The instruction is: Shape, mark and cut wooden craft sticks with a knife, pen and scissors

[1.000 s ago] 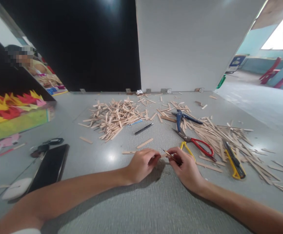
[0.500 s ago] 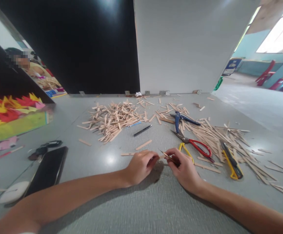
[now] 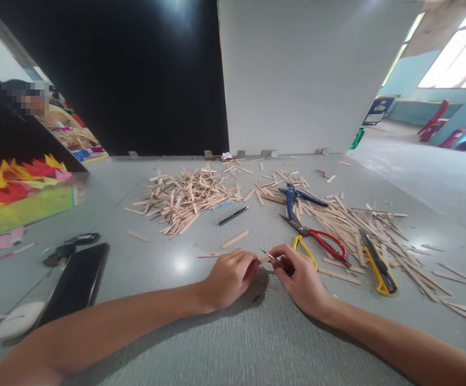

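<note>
My left hand (image 3: pixel 231 276) rests on the grey surface with its fingers curled and pinched on the end of a small wooden stick (image 3: pixel 263 260). My right hand (image 3: pixel 299 276) is closed around a thin pointed tool (image 3: pixel 272 258) whose tip angles up and left toward the stick. The two hands nearly touch. Just beyond my right hand lie a yellow-handled tool (image 3: pixel 304 247) and red-handled scissors (image 3: pixel 321 240).
Heaps of wooden sticks (image 3: pixel 185 195) cover the middle and right. Among them lie blue pliers (image 3: pixel 297 195), a yellow utility knife (image 3: pixel 377 261) and a black pen (image 3: pixel 233 215). A black phone (image 3: pixel 76 281), keys (image 3: pixel 70 246) and a white mouse (image 3: pixel 18 320) sit left. Another person works far left.
Both hands have stayed together over the stick, shifting slightly; the view has drifted a little. Nothing was picked up or let go.
</note>
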Action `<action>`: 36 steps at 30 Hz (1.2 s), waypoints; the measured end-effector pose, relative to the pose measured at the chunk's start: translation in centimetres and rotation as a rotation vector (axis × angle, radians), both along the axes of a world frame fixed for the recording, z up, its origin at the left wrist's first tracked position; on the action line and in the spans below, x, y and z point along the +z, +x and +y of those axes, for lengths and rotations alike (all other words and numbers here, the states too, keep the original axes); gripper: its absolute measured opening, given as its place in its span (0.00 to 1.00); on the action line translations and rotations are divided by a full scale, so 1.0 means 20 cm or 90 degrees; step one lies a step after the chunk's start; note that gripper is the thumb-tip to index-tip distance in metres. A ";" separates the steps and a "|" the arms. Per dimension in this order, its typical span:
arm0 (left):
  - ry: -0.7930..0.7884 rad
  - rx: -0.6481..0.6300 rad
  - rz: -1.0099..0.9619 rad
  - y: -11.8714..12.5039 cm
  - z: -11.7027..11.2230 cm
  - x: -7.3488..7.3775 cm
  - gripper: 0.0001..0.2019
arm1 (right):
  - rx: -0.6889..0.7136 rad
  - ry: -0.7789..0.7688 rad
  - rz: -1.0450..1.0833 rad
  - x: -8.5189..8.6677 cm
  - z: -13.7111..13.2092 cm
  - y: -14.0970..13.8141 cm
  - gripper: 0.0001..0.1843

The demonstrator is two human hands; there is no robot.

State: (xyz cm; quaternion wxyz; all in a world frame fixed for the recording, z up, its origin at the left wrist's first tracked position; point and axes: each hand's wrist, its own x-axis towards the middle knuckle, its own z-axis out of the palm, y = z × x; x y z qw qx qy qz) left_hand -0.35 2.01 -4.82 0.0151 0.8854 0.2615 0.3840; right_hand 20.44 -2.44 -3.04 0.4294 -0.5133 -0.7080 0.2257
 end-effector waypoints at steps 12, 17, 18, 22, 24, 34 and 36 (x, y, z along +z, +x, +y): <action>0.025 0.014 0.027 0.00 -0.01 -0.01 0.10 | 0.014 0.002 0.010 0.00 0.00 0.00 0.06; 0.021 0.008 0.031 0.00 0.00 -0.02 0.09 | 0.015 -0.012 0.009 0.00 0.00 0.00 0.07; 0.020 0.008 0.030 0.00 0.00 -0.02 0.10 | 0.016 -0.013 0.008 0.00 0.00 0.00 0.07; -0.002 0.009 0.036 0.00 0.00 -0.02 0.09 | 0.014 -0.009 0.007 0.01 0.00 0.00 0.07; -0.020 0.006 0.037 0.00 0.00 -0.02 0.08 | 0.011 -0.015 0.007 0.01 0.00 0.00 0.07; -0.200 0.000 -0.029 0.00 0.03 0.00 0.07 | -0.008 -0.021 0.004 0.02 -0.01 0.01 0.06; -0.216 0.002 -0.039 0.00 0.03 0.01 0.07 | -0.022 -0.021 0.005 0.01 -0.01 0.01 0.06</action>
